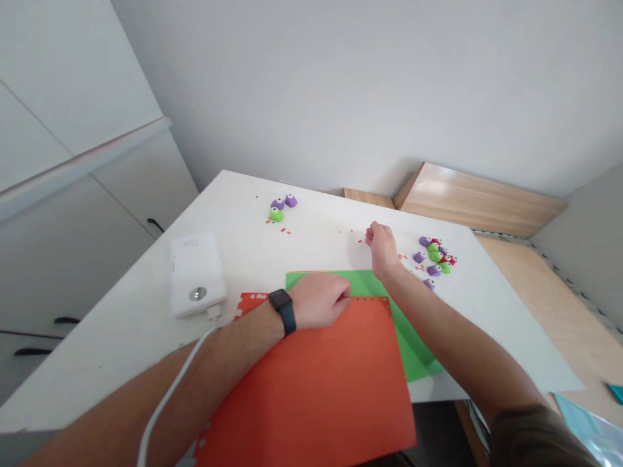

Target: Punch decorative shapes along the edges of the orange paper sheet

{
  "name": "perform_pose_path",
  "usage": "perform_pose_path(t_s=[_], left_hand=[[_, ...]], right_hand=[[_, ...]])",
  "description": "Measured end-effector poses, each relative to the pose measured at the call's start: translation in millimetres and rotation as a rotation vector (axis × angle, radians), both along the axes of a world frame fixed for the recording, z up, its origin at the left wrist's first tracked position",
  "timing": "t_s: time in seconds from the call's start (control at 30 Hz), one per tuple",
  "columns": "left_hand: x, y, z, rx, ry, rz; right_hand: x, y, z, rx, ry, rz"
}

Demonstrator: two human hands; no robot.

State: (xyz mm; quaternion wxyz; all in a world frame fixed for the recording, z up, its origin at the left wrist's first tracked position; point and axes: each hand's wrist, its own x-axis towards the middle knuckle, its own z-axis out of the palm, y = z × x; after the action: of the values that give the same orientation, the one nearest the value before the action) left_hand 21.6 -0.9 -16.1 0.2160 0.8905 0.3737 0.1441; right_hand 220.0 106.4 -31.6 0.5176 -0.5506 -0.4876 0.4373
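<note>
My left hand [322, 299], with a black watch [281, 301] on its wrist, is closed at the top edge of a red sheet of paper [321, 383]. Its curled fingertips are hidden. Small punched holes run along the sheet's top and left edges. Partly under the red sheet lies green paper [411, 353]. My right hand [382, 248] is closed just beyond the green paper, over the white table; whatever its fingers hold, if anything, cannot be seen. To its right sits a cluster of small purple, green and red paper punches [435, 257] with eye-like tops.
Three more punches [277, 214] stand at the table's back left. Red paper bits [286, 231] are scattered on the white table [243, 246]. A white power bank [197, 275] with a white cable [178, 383] lies at left; the cable crosses my left forearm. Wooden boards [477, 198] are behind.
</note>
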Motion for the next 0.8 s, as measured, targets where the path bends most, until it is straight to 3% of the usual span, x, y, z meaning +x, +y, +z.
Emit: perform_pose_path(t_s=[0.07,0.13,0.23,0.33,0.57,0.8], left_hand=[[-0.1,0.2,-0.6,0.0,0.001,0.001],[-0.2,0.5,-0.8,0.001,0.004,0.003],[-0.3,1.0,-0.6,0.005,0.007,0.003],[-0.6,1.2,-0.3,0.01,0.008,0.002],[-1.9,1.3,-0.5,0.02,0.011,-0.009],[-2.3,0.3,-0.8,0.014,0.006,0.0]], right_hand=[[-8.1,4.7,8.8,0.011,0.02,-0.081],[-25.8,9.8,19.5,0.009,0.059,-0.06],[-64.3,16.0,33.7,-0.008,0.076,0.154],[-107.1,22.9,40.3,0.045,-0.229,0.304],[-176.5,52.5,28.0,0.205,-0.919,0.471],[-191.5,65.9,13.1,0.317,-1.075,0.506]])
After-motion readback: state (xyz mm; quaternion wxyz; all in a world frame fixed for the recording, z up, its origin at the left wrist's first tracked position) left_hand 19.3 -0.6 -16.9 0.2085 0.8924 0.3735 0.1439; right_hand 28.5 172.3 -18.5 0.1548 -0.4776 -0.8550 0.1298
